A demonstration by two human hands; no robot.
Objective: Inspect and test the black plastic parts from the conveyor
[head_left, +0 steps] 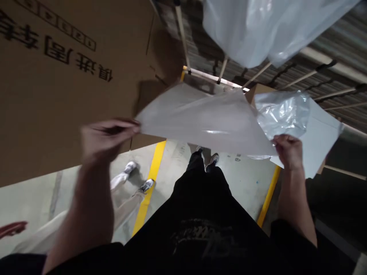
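Observation:
A translucent white plastic sheet (206,118), perhaps a bag, is stretched between my two hands in front of my body. My left hand (110,135) pinches its left corner, close to the big cardboard box. At the opposite corner, my right hand (288,149) grips the plastic between thumb and fingers. Just behind my right hand lies a shiny clear plastic bag (283,112) against a white panel (322,133). Whether the sheet is one layer or two, I cannot tell.
A large printed cardboard box (71,99) fills the left side. More translucent plastic (246,30) hangs at the top, before a rack with pale bars (258,74). Yellow floor lines (150,183) run on both sides. Another person's legs and shoes (130,168) are at lower left.

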